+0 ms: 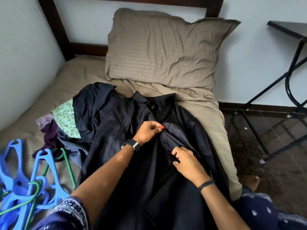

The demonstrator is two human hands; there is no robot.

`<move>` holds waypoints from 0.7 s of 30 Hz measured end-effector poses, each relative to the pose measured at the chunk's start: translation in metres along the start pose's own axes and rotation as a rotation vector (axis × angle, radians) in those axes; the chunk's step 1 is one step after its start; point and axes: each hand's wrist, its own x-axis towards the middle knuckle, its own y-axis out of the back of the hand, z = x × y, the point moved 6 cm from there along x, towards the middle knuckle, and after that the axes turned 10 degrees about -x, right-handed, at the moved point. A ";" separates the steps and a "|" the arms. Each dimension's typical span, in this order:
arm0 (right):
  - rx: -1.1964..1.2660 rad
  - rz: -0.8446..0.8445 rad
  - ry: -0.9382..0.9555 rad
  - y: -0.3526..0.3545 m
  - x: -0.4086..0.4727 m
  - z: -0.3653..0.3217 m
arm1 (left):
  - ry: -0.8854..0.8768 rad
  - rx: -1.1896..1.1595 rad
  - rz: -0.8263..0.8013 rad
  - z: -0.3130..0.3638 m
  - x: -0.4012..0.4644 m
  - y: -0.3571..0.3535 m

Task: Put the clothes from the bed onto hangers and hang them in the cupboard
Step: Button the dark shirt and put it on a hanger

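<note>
Shirt (116, 133) flat on bed, collar toward pillow; left hand (147, 130) pinches placket, right hand (187, 161) grips it.

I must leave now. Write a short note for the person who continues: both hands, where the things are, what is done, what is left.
Left hand pinches the front placket of the black shirt; right hand grips the same front lower down.
The shirt lies spread on the bed, collar toward the pillow.
More clothes are piled to its left; the hangers lie at the bed's near left.
Done: nothing is on a hanger yet.
Left: hanger each garment and hang them. The cupboard is not in view.
</note>
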 end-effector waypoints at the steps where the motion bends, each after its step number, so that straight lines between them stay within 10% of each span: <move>1: 0.039 -0.014 -0.005 0.001 0.001 0.003 | -0.026 0.047 0.008 0.002 -0.002 -0.001; 13: 0.292 0.148 -0.137 -0.012 0.011 -0.014 | -0.315 0.405 0.091 0.063 -0.095 -0.013; 21: 0.220 0.134 -0.158 -0.019 0.006 -0.013 | -0.018 0.711 -0.001 0.000 -0.095 -0.022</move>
